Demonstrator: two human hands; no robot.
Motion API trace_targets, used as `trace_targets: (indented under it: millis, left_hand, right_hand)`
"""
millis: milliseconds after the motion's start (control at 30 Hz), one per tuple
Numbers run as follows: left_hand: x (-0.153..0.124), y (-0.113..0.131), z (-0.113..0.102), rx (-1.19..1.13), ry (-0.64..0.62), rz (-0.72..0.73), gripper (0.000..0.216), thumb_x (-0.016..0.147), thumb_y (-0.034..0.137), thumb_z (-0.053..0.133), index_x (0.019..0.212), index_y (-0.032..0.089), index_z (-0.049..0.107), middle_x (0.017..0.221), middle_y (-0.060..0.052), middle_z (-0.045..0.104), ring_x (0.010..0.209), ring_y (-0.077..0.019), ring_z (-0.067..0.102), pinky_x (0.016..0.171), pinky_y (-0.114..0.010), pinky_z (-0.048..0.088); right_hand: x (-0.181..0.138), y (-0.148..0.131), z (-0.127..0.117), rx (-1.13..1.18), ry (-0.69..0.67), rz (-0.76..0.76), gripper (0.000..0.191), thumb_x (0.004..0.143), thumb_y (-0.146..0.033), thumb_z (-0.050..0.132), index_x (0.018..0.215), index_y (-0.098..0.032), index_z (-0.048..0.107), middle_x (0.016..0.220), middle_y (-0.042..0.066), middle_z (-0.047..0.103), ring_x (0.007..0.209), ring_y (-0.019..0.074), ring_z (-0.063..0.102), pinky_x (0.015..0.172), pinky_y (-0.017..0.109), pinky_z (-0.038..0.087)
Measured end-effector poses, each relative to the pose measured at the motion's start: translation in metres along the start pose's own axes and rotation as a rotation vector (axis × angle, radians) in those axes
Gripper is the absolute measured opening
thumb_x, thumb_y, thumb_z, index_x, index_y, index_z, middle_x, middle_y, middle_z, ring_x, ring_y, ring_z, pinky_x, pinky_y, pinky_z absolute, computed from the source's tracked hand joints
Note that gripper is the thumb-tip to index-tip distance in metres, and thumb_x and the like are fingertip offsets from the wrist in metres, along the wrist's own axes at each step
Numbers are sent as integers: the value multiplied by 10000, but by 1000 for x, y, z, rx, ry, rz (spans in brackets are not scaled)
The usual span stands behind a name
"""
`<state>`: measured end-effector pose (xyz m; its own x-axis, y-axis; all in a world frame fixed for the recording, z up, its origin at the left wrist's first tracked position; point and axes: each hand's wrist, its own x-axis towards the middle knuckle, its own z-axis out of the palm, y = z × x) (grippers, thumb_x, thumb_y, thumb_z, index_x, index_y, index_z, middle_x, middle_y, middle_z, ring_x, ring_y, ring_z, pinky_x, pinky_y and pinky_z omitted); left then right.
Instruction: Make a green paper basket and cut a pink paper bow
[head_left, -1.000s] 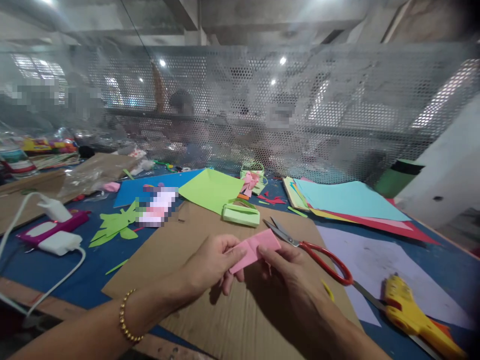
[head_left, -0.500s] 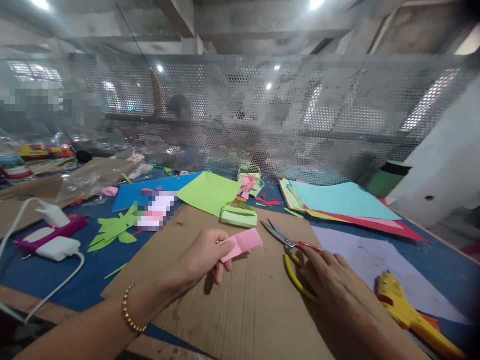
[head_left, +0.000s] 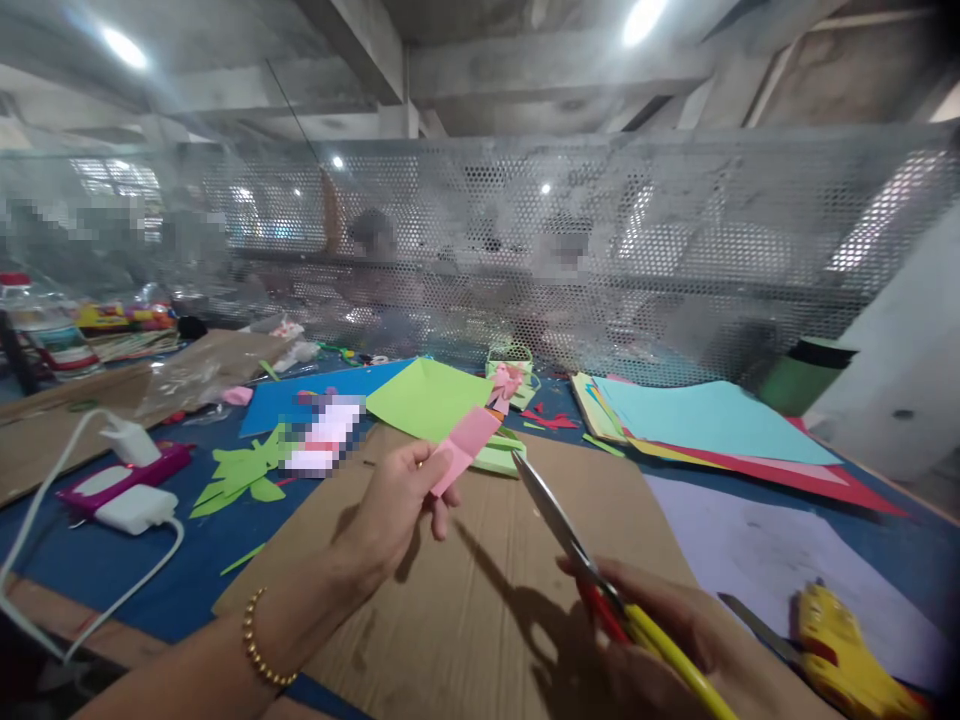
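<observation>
Between the thumb and fingers of my left hand is a folded piece of pink paper, held up above the cardboard sheet. My right hand grips a pair of scissors with red and yellow handles. The blades look closed and point up and left toward the pink paper, apart from it. Behind the pink paper, and partly hidden by it, lies a small light green folded paper piece. A green paper sheet lies farther back.
At right are a yellow glue gun, a dark blade, a lilac sheet and stacked coloured paper. Green cut leaves and a magenta power strip with white cables lie left. A perforated metal screen stands behind.
My right hand has lifted the scissors off the cardboard and turned them; their blades have closed. My left hand has raised and tilted the pink paper. The view has shifted slightly.
</observation>
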<state>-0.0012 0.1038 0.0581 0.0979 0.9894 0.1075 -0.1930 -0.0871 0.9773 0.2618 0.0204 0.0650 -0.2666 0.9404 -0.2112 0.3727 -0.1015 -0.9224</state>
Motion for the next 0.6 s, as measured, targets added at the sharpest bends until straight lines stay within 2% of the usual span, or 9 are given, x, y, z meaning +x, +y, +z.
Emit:
trace_targets:
  millis: [33,100,167,267,400,600]
  left_hand:
    - [-1,2,0,-18,14,13,335,881,411,616,691,150,524,598,25,606,322,-44,492,352,-152,299]
    - [-2,7,0,-49,30,34,332,876,400,622,681,151,522,589,25,603,318,-49,494,343,-153,307]
    - [-4,11,0,-78,33,51,324,873,398,629,687,149,537,579,28,599,315,-47,488,333,-149,304]
    - [-8,13,0,-108,9,47,324,870,415,632,705,145,560,571,29,598,307,-47,484,318,-145,286]
    - [-12,7,5,-113,-76,-36,309,889,427,607,757,151,571,581,25,615,300,-50,488,314,-142,269]
    - [-16,-5,10,-114,-168,-139,300,896,442,590,844,147,598,592,6,643,307,-73,507,308,-154,298]
  right_hand:
    - [1,-2,6,51,-4,17,569,743,-561,718,1206,-238,643,821,9,629,626,141,568,519,217,430]
    - [7,-4,14,71,23,-6,594,702,-573,733,1182,-237,632,804,-6,591,609,126,521,532,220,411]
    - [14,-7,16,-31,55,-91,554,715,-633,692,1090,-229,645,757,-16,536,643,138,492,579,234,408]
    - [24,-10,18,-213,36,-174,556,793,-748,533,952,-221,613,718,-26,452,634,138,421,557,246,342]
    - [33,-16,22,-288,37,-217,603,830,-789,448,979,-216,558,740,-24,455,629,136,392,565,257,331]
    - [37,-27,22,-298,4,-189,541,865,-708,524,1019,-193,582,765,-19,472,691,147,414,622,255,374]
